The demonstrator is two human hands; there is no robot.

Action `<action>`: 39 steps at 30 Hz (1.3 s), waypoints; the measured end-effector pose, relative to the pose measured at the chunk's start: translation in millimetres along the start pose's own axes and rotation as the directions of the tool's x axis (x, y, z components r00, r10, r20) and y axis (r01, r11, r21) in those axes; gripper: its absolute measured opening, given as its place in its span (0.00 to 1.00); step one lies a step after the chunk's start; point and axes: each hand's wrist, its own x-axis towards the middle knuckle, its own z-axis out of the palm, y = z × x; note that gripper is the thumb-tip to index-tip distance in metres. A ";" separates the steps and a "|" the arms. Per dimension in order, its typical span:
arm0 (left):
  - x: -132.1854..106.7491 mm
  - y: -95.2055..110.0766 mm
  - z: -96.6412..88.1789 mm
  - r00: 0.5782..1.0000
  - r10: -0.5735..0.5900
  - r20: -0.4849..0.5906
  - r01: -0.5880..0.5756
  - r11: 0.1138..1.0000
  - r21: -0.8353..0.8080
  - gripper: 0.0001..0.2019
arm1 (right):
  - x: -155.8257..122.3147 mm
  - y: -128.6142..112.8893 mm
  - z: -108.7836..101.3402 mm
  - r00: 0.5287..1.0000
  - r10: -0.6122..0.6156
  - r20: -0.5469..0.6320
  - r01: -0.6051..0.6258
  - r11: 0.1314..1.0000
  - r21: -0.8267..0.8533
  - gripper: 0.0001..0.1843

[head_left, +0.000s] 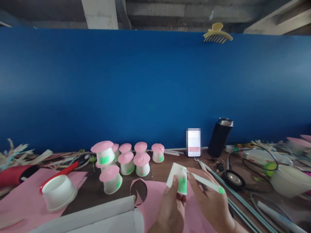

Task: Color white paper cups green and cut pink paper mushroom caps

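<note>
My left hand (171, 207) is closed around a small white paper cup (172, 173), thumb across its side. The cup is tilted and has a bright green patch on its side. In my right hand (210, 202) is a white marker (206, 182) with a green end, its other end at the cup just above the patch. Whether the tip touches is too small to tell. Beneath both hands lies a pink sheet (153, 194) with a round piece cut out. To the left stand several white cups with pink paper discs on top, such as this one (110, 181), some with green patches.
A white cup (58, 192) and red-handled tool (58, 176) lie on pink paper at left. A white box-like object (97, 213) is at the front. A phone (193, 142) and black bottle (220, 137) stand against the blue partition (145, 90). Cables, a black round device (233, 179) and a pale tub (290, 181) crowd the right.
</note>
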 end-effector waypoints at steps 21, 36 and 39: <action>-0.8 2.4 2.4 0.999 0.017 -0.037 -0.016 0.999 0.037 0.24 | -2.6 2.2 1.4 1.000 -0.004 0.010 0.004 1.000 -0.020 0.08; 0.7 0.8 0.1 0.999 0.024 -0.028 -0.023 0.999 0.027 0.24 | -4.0 1.5 2.0 0.999 0.008 0.035 -0.007 1.000 -0.030 0.08; -0.6 1.6 1.2 1.000 0.018 -0.026 -0.017 1.000 0.026 0.27 | -5.5 1.5 1.9 1.000 0.001 0.025 0.000 0.999 -0.037 0.08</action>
